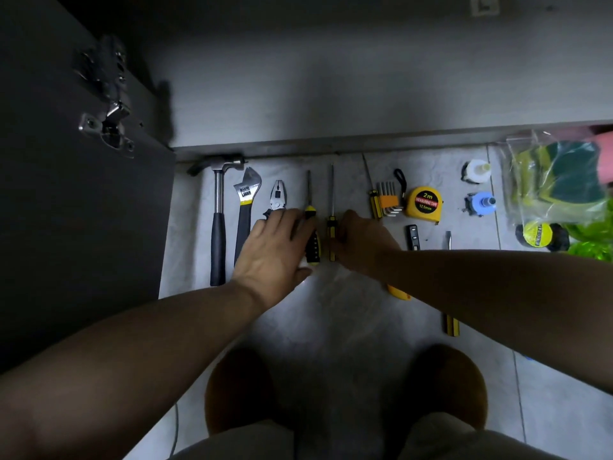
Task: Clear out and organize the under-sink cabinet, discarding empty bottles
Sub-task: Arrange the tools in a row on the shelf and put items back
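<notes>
Grey tile floor (pixel 348 310) fills the head view, and on it I see tools laid in a row just in front of the open under-sink cabinet (pixel 331 104), whose pale grey bottom shelf lies bare in shadow. Its dark door (pixel 66 210) stands open at the left, with a metal hinge (pixel 111 127) on it.

From the left the row runs: a steel claw hammer with a black grip (pixel 217 224), an adjustable wrench with a black and yellow handle (pixel 246 200), steel pliers (pixel 277 195), a thick screwdriver with a black and yellow handle (pixel 312 247), and a thin screwdriver with a slim yellow and black handle (pixel 331 227).

The left hand (pixel 277 250) lies flat over the pliers' handles, fingers nearly straight and spread, their tips touching the thick screwdriver's handle; it has hold of nothing. The right hand (pixel 363 244) is at the thin screwdriver's handle, but its fingers are hidden behind the back of the hand, so I cannot tell whether it grips.

Further right lie a third slim screwdriver (pixel 374 202), a set of hex keys in an orange holder (pixel 390 200) and a yellow tape measure (pixel 425 202). Beyond them are a small white container (pixel 476 171), a small blue container (pixel 481 204), a black and yellow roll of tape (pixel 539 234) and a clear plastic bag of green and yellow sponges (pixel 557 180).

A yellow knife handle (pixel 398 291) shows under the right forearm.
</notes>
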Motion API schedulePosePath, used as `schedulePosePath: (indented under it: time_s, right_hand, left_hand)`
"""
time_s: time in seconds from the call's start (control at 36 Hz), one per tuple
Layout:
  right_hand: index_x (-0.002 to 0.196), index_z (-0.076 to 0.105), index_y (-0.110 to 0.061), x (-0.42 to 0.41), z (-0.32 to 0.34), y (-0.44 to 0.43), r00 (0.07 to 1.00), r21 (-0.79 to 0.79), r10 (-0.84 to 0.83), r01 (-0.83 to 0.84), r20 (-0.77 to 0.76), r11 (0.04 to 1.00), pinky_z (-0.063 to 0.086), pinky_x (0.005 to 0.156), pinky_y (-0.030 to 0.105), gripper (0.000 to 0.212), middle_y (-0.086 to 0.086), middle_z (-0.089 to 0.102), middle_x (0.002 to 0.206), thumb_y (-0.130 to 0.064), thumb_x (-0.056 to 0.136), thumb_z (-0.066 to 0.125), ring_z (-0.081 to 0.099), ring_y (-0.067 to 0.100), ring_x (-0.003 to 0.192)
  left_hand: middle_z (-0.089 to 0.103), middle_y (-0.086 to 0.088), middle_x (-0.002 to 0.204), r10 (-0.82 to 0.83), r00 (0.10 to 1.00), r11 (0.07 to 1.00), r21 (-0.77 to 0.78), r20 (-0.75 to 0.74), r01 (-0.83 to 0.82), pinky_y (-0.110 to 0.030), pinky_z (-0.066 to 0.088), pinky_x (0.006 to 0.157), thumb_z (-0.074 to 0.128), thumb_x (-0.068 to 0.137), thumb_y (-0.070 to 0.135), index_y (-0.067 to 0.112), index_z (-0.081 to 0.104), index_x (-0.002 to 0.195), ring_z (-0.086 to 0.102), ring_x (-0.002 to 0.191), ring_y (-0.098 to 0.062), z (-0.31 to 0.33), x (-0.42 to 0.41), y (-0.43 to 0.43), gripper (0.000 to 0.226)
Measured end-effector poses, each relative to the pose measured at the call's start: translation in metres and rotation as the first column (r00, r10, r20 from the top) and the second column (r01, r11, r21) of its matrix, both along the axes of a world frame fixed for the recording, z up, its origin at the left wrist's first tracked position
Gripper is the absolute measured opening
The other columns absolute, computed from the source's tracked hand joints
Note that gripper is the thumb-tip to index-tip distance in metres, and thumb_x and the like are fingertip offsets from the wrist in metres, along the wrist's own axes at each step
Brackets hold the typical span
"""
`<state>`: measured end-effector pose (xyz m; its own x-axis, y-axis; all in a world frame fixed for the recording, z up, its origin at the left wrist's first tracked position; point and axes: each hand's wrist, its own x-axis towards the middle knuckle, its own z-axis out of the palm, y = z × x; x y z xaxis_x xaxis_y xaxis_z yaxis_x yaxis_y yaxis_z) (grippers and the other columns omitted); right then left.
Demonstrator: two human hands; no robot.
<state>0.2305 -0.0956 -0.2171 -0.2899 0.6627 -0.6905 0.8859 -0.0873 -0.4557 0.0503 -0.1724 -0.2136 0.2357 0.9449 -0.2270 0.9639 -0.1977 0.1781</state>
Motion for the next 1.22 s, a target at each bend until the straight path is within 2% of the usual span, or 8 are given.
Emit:
schedulePosePath:
  time_s: [0.11,0.19,0.53,0.67,0.78,0.94,1.11,1.22]
  right_hand:
    - [0.113,0.043,-0.017,0.0,0.002,-0.002,0.999,0.045,0.013,-0.012,-0.03,0.999,0.054,0.065,0.039,0.044,0.006,0.063,0.096,-0.047,0.09,0.066,0.065,0.028,0.084]
    - [0.106,0.039,-0.02,0.0,0.0,-0.004,0.999,0.042,0.008,-0.007,-0.044,0.999,0.044,0.057,0.03,0.041,0.002,0.057,0.09,-0.045,0.089,0.067,0.062,0.024,0.077]
    - [0.111,0.045,-0.014,-0.007,-0.003,0.0,0.997,0.018,-0.02,0.021,-0.077,1.0,0.056,0.066,0.037,0.033,0.01,0.063,0.097,-0.026,0.089,0.068,0.066,0.03,0.086]
    - [0.104,0.043,-0.017,-0.008,-0.001,0.0,0.997,0.042,-0.03,0.033,-0.077,0.999,0.038,0.054,0.024,0.03,0.005,0.06,0.092,-0.024,0.087,0.066,0.06,0.024,0.08]
    - [0.11,0.046,-0.012,-0.009,0.002,0.0,0.997,0.045,-0.02,0.023,-0.069,0.999,0.045,0.062,0.03,0.031,0.01,0.064,0.097,-0.023,0.088,0.066,0.064,0.028,0.085]
    - [0.109,0.047,-0.013,-0.007,0.006,0.001,0.997,0.029,-0.027,0.029,-0.071,0.999,0.047,0.062,0.033,0.032,0.013,0.066,0.1,-0.022,0.086,0.068,0.067,0.032,0.087]
    - [0.108,0.048,-0.01,-0.008,0.006,0.002,0.997,0.019,-0.029,0.031,-0.074,0.999,0.058,0.07,0.039,0.03,0.015,0.068,0.101,-0.02,0.088,0.067,0.069,0.032,0.088]
    - [0.104,0.046,-0.013,-0.008,0.005,0.002,0.997,0.029,-0.024,0.027,-0.074,0.999,0.054,0.064,0.036,0.029,0.014,0.068,0.1,-0.02,0.087,0.068,0.068,0.031,0.086]
  left_hand:
    - [0.027,-0.011,0.159,-0.013,0.999,0.996,-0.092,-0.033,0.01,-0.045,0.036,0.112,0.076,0.075,0.05,0.023,0.033,0.155,0.024,0.149,-0.032,0.005,-0.018,-0.007,0.095]
    - [0.009,-0.01,0.169,-0.036,0.999,0.986,-0.162,0.008,0.037,-0.043,0.029,0.12,0.074,0.085,0.043,0.023,0.034,0.157,0.003,0.157,-0.029,0.005,-0.028,-0.012,0.085]
    - [-0.013,-0.004,0.17,-0.004,0.998,0.984,-0.179,0.067,0.016,-0.041,0.04,0.116,0.073,0.091,0.033,0.023,0.026,0.16,-0.016,0.156,-0.023,0.001,-0.029,-0.008,0.085]
    - [-0.015,-0.001,0.17,0.069,0.995,0.985,-0.166,0.074,-0.056,-0.039,0.042,0.112,0.074,0.089,0.03,0.026,0.025,0.16,-0.017,0.156,-0.022,-0.004,-0.027,0.002,0.086]
    - [-0.005,-0.007,0.17,0.073,0.996,0.986,-0.152,0.046,-0.065,-0.042,0.031,0.119,0.074,0.087,0.036,0.024,0.028,0.159,-0.008,0.157,-0.026,-0.005,-0.026,0.005,0.086]
    - [0.04,-0.011,0.15,-0.088,0.996,0.996,-0.013,0.002,0.088,-0.042,0.028,0.115,0.072,0.077,0.06,0.027,0.034,0.156,0.033,0.143,-0.033,0.003,-0.013,0.005,0.094]
    - [0.052,-0.007,0.141,-0.087,0.994,0.996,-0.032,-0.072,0.085,-0.044,0.024,0.117,0.055,0.085,0.068,0.027,0.044,0.151,0.037,0.139,-0.033,-0.002,0.006,0.012,0.078]
    - [0.057,-0.004,0.135,-0.098,0.992,0.995,-0.023,-0.084,0.097,-0.041,0.022,0.113,0.059,0.085,0.063,0.024,0.047,0.149,0.042,0.133,-0.032,-0.004,0.004,0.015,0.076]
